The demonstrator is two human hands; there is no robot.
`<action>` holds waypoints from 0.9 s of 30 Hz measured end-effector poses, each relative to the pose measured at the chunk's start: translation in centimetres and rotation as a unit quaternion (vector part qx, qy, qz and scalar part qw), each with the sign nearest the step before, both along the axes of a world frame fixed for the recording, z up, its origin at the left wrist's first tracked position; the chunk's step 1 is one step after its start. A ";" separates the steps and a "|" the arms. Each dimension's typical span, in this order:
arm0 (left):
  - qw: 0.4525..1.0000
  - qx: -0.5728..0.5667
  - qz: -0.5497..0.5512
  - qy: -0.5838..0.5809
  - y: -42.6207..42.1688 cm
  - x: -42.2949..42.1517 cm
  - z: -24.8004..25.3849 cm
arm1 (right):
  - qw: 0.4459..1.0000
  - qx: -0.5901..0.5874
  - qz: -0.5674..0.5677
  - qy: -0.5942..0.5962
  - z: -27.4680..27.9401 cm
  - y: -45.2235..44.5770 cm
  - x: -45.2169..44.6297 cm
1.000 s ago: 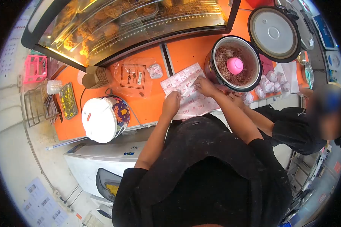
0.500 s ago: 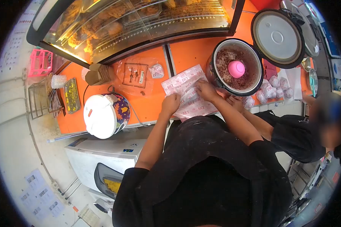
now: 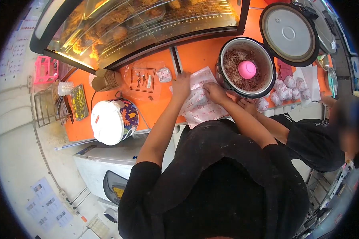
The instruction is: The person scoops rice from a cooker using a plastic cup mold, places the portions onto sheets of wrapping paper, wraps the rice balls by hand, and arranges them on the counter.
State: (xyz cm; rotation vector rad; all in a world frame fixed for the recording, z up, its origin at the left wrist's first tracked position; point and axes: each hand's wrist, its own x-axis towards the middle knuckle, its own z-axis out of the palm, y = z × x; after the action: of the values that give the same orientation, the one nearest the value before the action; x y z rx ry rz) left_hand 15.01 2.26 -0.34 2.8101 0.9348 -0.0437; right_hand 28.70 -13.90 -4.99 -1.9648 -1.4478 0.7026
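Note:
A white wrapping paper (image 3: 203, 109) with pink print lies spread on the orange counter before me. My left hand (image 3: 181, 85) rests over its upper left part, fingers stretched out away from me. Pinched fingers of my right hand (image 3: 214, 93) are on the paper's middle, near the rice cooker. That open rice cooker (image 3: 225, 75) holds reddish-brown rice (image 3: 235, 61), and a pink cup (image 3: 247, 69) sits in the rice. One wrapped bundle (image 3: 164, 74) lies beyond my left hand on the counter.
A lit display case (image 3: 155, 44) with fried food stands at the back. To the left are a white-lidded pot (image 3: 107, 121) and brown paper boxes (image 3: 107, 79). Several wrapped bundles (image 3: 283, 92) lie right of the cooker; a co-worker's hand (image 3: 248, 106) is beside them.
My left hand has moved away from me, up along the paper's left side, and its fingers have straightened. My right hand has stayed at the paper's middle.

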 end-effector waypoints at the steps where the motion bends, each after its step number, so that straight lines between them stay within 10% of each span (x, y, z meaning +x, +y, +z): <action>1: 0.989 0.146 0.021 0.005 0.4 -0.3 -0.6 | 1.000 0.000 -0.002 0.002 0.0 0.0 -0.1; 5: 0.970 0.226 0.063 -0.066 0.8 -0.5 3.0 | 1.000 0.000 -0.011 -0.024 0.4 0.0 -0.3; 7: 0.979 -0.033 -0.103 -0.170 -0.9 -1.8 3.6 | 0.999 0.002 -0.018 -0.039 0.8 0.3 -0.4; 9: 0.970 -0.238 -0.044 0.019 -2.6 -3.5 4.3 | 0.998 -0.018 -0.021 -0.049 0.8 0.4 -0.6; 15: 0.890 -0.428 0.124 -0.102 -1.9 -8.4 -3.7 | 0.995 -0.056 -0.004 -0.086 0.1 1.1 -0.7; 25: 0.950 -0.141 0.098 -0.260 -3.7 -8.4 -3.8 | 0.987 -0.087 0.012 -0.132 -0.6 2.2 -0.8; 27: 0.987 -0.051 0.096 -0.118 -4.3 -8.3 -2.0 | 0.979 -0.101 0.036 -0.176 -0.9 2.3 -1.3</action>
State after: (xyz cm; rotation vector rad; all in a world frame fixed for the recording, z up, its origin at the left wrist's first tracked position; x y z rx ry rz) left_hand 6.72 -2.06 -2.36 2.5499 1.1033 0.2536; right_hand 27.36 -11.59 -5.93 -2.2913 -1.7188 0.5715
